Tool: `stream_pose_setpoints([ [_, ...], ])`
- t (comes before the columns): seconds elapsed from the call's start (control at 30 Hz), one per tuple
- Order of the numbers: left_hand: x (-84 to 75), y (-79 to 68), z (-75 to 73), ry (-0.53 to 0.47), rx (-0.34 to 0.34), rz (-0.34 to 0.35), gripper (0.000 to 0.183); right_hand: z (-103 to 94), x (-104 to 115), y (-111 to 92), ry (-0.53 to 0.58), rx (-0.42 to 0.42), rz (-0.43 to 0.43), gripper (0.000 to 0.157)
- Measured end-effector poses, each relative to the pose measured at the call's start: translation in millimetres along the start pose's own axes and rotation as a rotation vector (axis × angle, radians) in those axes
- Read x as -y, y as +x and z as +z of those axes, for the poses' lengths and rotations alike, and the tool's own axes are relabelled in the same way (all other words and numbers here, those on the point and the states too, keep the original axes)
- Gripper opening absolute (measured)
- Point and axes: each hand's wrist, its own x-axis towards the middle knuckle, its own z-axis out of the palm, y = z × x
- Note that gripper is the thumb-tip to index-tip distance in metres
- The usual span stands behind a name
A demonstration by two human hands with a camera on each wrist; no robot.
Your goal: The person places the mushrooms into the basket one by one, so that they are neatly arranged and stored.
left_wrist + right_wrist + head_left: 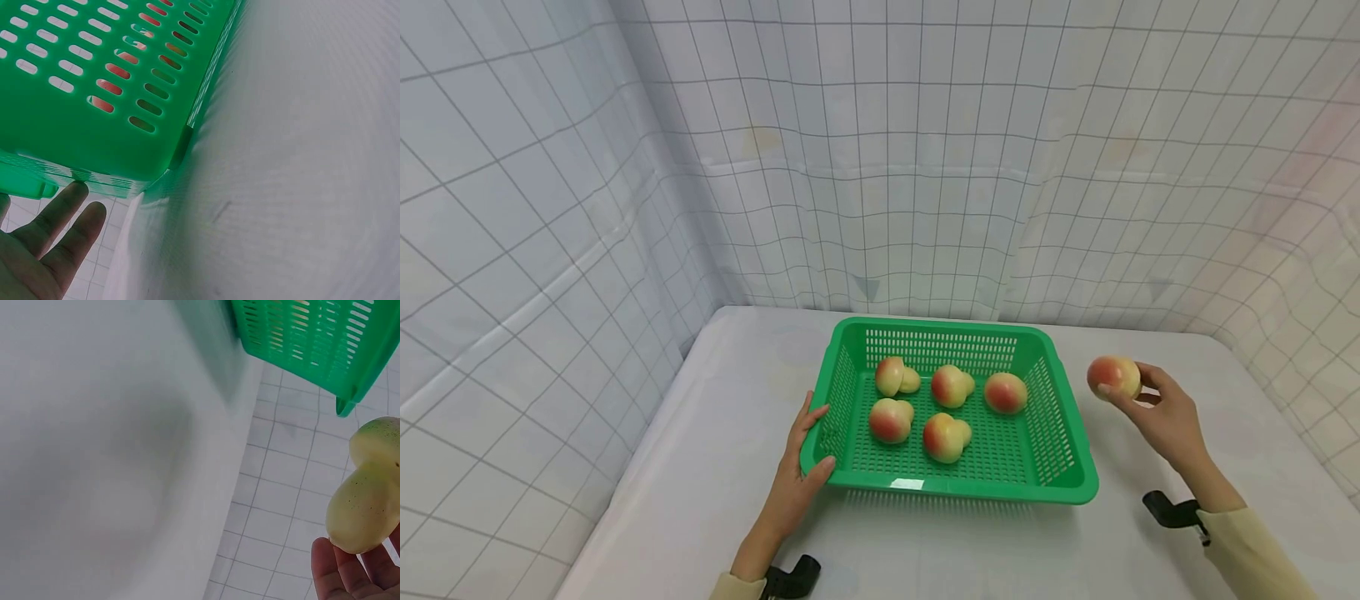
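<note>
A green plastic basket with slotted walls stands on the white table, and several red-and-yellow toy mushrooms lie on its floor, one of them a mushroom near the front. My left hand rests at the basket's left front corner, thumb and fingers spread along the rim. In the left wrist view its fingers are nearly straight beside the green wall. To the right of the basket, my right hand holds another toy mushroom between thumb and fingers. The right wrist view shows its pale rounded stem above the fingertips.
The table is covered in white cloth. White curtains with a dark grid pattern hang behind it and at both sides. A black wrist mount is strapped to the right wrist, and a similar mount to the left.
</note>
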Motion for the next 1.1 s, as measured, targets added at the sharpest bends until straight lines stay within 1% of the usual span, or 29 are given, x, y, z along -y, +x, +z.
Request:
stream_pose_setpoints([
  [0.3, 0.0, 0.9, -0.5, 0.001, 0.005, 0.014, 0.063, -0.1, 18.9, -1.5, 0.013, -0.034, -0.087, 0.058],
  [0.57, 1.2, 1.8, -1.0, 0.010, 0.008, 0.015, 0.064, 0.0, 33.9, -7.2, 0.061, -0.029, -0.167, 0.053],
  [0.7, 1.3, 1.3, -0.9, 0.014, 0.005, 0.014, 0.063, 0.8, 40.1, -9.4, 0.077, -0.015, -0.183, 0.054],
  [0.87, -0.7, 1.1, -0.7, 0.010, 0.013, 0.010, 0.061, 0.6, 45.0, -10.3, 0.054, 0.013, -0.180, 0.057],
  [1.1, 0.6, 1.7, -1.6, 0.016, 0.024, 0.001, 0.061, -0.8, 51.9, -11.7, 0.018, 0.075, -0.197, 0.056],
])
